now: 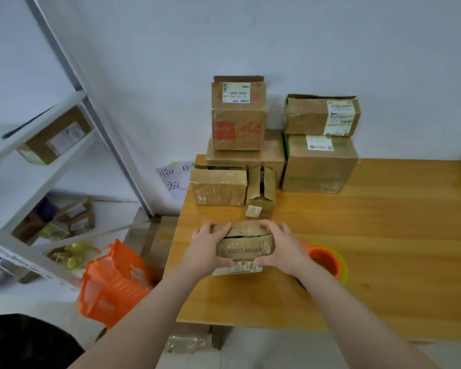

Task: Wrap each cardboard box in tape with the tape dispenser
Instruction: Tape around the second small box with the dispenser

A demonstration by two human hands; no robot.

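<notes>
Head view, held box: A person holds a small cardboard box (244,247) printed "KSHE LIBRARY" between both hands at the near left part of the wooden table (383,235). Whether its underside touches the tabletop cannot be told.
Left hand: The left hand (206,249) clasps the box's left end, with fingers curled over the top edge and the thumb on the near face.
Right hand: The right hand (280,249) grips the right end, with fingers bent over the top and the thumb pressed low on the front.
Box surface: Glossy tape covers the cardboard, a dark slit runs along the top front, and a white barcode label (237,269) sits at the lower edge.
Tape dispenser: The orange tape dispenser (326,261), carrying a yellowish roll, sits on the table just beside the right wrist and is partly hidden by it.
Far edge of table: A red-printed box (238,123) stands on a flat box (273,155). A labelled box (321,115) rests on a green-printed box (320,166). In front, a taped box (218,187) and a narrow open box (261,193) stand side by side.
Left of table: A metal shelving rack (106,134) carries a shelved box (56,134). An orange bag (112,283) stands on the floor by the table. A handwritten note (173,179) hangs on the wall.
</notes>
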